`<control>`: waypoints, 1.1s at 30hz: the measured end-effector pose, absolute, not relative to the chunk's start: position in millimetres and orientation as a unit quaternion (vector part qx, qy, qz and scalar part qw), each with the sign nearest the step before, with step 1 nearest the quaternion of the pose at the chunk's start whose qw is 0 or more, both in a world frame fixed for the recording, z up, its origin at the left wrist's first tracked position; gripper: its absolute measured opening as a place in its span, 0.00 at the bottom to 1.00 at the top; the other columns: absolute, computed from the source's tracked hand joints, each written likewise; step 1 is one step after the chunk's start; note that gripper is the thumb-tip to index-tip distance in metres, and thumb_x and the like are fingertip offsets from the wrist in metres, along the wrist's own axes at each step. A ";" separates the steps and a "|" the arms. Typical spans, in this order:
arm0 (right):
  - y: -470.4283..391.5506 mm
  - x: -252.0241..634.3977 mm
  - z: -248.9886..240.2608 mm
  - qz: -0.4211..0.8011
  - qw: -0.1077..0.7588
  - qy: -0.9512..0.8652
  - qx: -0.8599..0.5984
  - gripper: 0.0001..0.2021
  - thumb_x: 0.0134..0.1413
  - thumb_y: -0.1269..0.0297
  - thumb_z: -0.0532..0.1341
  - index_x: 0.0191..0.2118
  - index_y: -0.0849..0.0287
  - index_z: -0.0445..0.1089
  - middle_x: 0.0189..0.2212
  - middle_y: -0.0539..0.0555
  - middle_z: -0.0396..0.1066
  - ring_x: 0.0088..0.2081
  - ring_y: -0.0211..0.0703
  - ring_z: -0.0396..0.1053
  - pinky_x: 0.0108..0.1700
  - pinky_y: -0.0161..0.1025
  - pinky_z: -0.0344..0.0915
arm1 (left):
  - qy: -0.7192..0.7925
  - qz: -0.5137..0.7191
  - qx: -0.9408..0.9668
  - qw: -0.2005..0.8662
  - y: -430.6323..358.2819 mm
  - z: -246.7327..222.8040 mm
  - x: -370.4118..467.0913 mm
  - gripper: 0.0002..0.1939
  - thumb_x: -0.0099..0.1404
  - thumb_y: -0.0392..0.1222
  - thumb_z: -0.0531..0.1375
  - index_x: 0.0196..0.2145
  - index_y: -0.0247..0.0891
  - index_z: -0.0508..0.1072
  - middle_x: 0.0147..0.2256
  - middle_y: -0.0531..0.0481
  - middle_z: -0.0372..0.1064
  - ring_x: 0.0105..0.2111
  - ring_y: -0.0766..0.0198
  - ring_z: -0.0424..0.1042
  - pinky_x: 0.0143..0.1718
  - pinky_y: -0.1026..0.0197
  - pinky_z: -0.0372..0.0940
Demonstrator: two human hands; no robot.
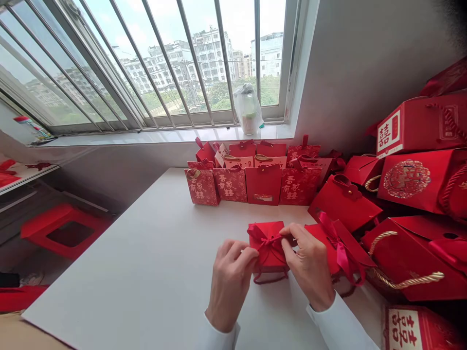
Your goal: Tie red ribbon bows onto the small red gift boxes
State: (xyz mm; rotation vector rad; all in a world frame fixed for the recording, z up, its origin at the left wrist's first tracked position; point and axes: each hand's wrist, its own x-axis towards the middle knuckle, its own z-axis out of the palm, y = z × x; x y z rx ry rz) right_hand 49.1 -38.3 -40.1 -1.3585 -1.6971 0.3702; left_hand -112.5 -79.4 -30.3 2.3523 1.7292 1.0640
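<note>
A small red gift box (272, 262) stands on the white table, with a red ribbon bow (268, 238) tied across its top. At the box's left side, my left hand (233, 277) is closed, its thumb and forefinger pinched at the left part of the bow. My right hand (308, 265) pinches the bow's right side between thumb and forefinger. The exact bits of ribbon between the fingertips are partly hidden. A dark red cord handle (270, 280) hangs at the near side of the box.
Rows of red gift bags (264, 184) stand at the table's (156, 262) far edge. Red boxes (416, 184) are piled along the right, and a ribboned box (337, 243) sits beside my right hand. A red stool (65, 231) is left of the table. A bagged cup (248, 112) rests on the windowsill.
</note>
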 end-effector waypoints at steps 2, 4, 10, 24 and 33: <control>-39.0 49.0 -39.5 0.153 0.450 -0.693 -0.542 0.07 0.54 0.74 0.52 0.31 0.56 0.64 0.26 0.48 0.67 0.27 0.39 0.66 0.29 0.34 0.58 | 0.605 0.352 0.704 0.118 -79.4 -28.9 -107.3 0.02 0.63 0.40 0.59 0.32 0.40 0.70 0.33 0.50 0.69 0.33 0.63 0.65 0.32 0.64 0.63; -39.4 48.9 -39.2 0.161 0.451 -0.694 -0.538 0.07 0.54 0.74 0.52 0.31 0.56 0.64 0.27 0.48 0.67 0.28 0.39 0.66 0.30 0.34 0.58 | 0.645 0.364 0.644 0.191 -79.3 -27.1 -100.3 0.05 0.61 0.44 0.60 0.32 0.40 0.70 0.34 0.50 0.68 0.33 0.64 0.66 0.33 0.64 0.64; -38.1 50.4 -40.0 0.164 0.450 -0.692 -0.540 0.07 0.52 0.74 0.53 0.31 0.56 0.65 0.27 0.48 0.68 0.28 0.39 0.67 0.30 0.34 0.59 | 0.695 0.358 0.562 0.269 -75.5 -19.9 -88.3 0.11 0.65 0.47 0.53 0.27 0.40 0.66 0.29 0.53 0.65 0.29 0.65 0.63 0.31 0.65 0.59; -35.1 54.7 -35.8 0.213 0.442 -0.697 -0.523 0.06 0.55 0.69 0.54 0.32 0.56 0.67 0.29 0.51 0.69 0.27 0.40 0.67 0.29 0.36 0.62 | 0.754 0.269 0.543 0.253 -71.1 -7.4 -90.0 0.25 0.61 0.51 0.53 0.13 0.38 0.50 0.14 0.55 0.46 0.18 0.66 0.43 0.24 0.63 0.41; -31.8 57.0 -18.7 0.291 0.425 -0.662 -0.545 0.14 0.57 0.56 0.56 0.23 0.56 0.64 0.20 0.47 0.65 0.21 0.37 0.62 0.24 0.33 0.57 | 0.728 0.274 0.559 0.287 -69.8 -10.8 -95.4 0.23 0.62 0.52 0.52 0.18 0.38 0.49 0.18 0.56 0.44 0.21 0.67 0.43 0.23 0.65 0.43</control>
